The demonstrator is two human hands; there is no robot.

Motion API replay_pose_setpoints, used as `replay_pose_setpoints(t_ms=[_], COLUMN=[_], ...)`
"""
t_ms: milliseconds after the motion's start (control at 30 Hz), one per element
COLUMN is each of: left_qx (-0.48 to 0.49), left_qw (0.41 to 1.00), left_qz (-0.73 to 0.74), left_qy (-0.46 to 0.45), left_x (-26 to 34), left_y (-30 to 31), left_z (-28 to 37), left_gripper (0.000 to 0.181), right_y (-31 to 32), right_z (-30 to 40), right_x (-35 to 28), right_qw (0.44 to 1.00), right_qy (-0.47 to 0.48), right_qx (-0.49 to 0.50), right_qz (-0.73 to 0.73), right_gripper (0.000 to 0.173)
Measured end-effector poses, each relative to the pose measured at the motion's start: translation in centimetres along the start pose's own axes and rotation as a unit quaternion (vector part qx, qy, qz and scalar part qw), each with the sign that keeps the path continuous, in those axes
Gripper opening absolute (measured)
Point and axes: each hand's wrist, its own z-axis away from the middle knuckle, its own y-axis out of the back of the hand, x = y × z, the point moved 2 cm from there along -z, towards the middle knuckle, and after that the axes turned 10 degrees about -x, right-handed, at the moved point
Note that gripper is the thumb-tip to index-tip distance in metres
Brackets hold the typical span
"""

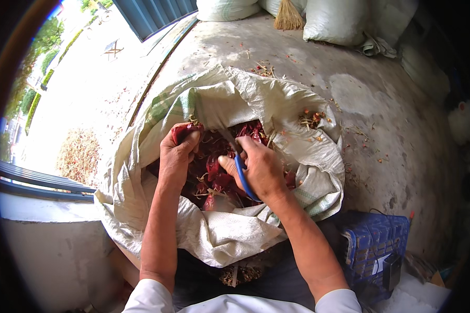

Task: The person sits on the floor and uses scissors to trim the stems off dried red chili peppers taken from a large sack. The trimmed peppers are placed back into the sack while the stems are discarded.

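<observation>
A large white woven sack [235, 234] lies before me with its mouth rolled wide, and dried red chili peppers [215, 168] fill its inside. My left hand [182, 146] is closed on a dark red dried chili pepper [186, 131], its stem end pointing up, above the sack's left part. Over the peppers to the right, my right hand [258, 164] grips scissors with blue handles [243, 176]; their blades point up and left, blurred, a short way from the held pepper. Stem scraps [312, 119] lie on the sack's folded right rim.
Full white sacks [335, 23] and a straw broom [288, 15] stand at the far side. A blue plastic crate [380, 242] is at lower right. Bits of stem lie on the concrete floor [360, 94]. A blue metal door [156, 15] and a threshold are at the left.
</observation>
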Motion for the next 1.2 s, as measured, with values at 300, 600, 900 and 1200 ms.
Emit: replay_pose_setpoints(t_ms=[300, 600, 900, 1200], left_qx=[0.002, -0.045, -0.097, -0.035], left_qw=[0.993, 0.989, 0.99, 0.994], left_qz=[-0.09, -0.119, 0.095, -0.096], left_qy=[-0.073, -0.078, -0.024, 0.033], left_x=[-0.6, -0.4, -2.7, -1.2], left_y=[0.4, 0.0, 0.6, 0.5], left_z=[-0.2, 0.0, -0.2, 0.3], left_gripper=[0.011, 0.016, 0.011, 0.012], right_y=[-1.3, -1.0, 0.4, 2.0], right_z=[0.1, 0.5, -0.1, -1.3], right_x=[-0.3, -0.7, -0.4, 3.9], right_qw=[0.997, 0.992, 0.768, 0.606], right_qy=[-0.021, -0.022, -0.043, -0.074], right_qx=[-0.048, -0.062, -0.067, 0.192], right_qz=[0.061, -0.109, -0.636, -0.768], right_gripper=[0.042, 0.033, 0.035, 0.053])
